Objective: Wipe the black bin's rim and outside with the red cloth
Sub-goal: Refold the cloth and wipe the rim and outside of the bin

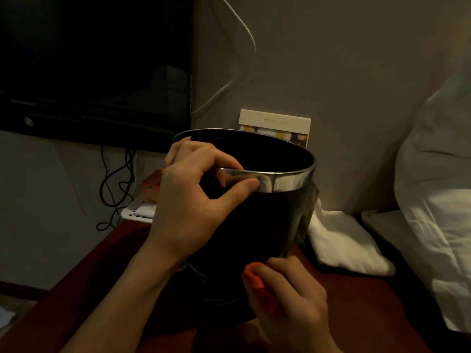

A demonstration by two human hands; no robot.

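Progress on the wipe can only be judged in part, since the dim light hides any mark of cleaned or uncleaned surface on the black bin (pixel 254 225). The bin is seen standing on the dark red bench (pixel 356 296), slightly tilted, close to the wall and just beside a white towel (pixel 344 240) that lies by the bed (pixel 438 200). Its shiny metal rim (pixel 288 178) is gripped by the left hand (pixel 193 192) — the thumb is pressed on the outside of the band and the fingers are curled over the edge into the opening. The red cloth (pixel 262 289) is held bunched in the right hand (pixel 290 299), whose fingers are closed around it, and it is pressed against the lower outside wall of the bin near the base. The step in hand is therefore judged to be the wiping of the outside, low down on the near side. Whether the rim has been done cannot be told; it looks bright, but that proves little. What is likely left — the far side of the wall, which is hidden, and any part of the rim under the left hand — would call for the bin to be turned. A television (pixel 94 67) and some cables (pixel 114 184) are seen to the left.
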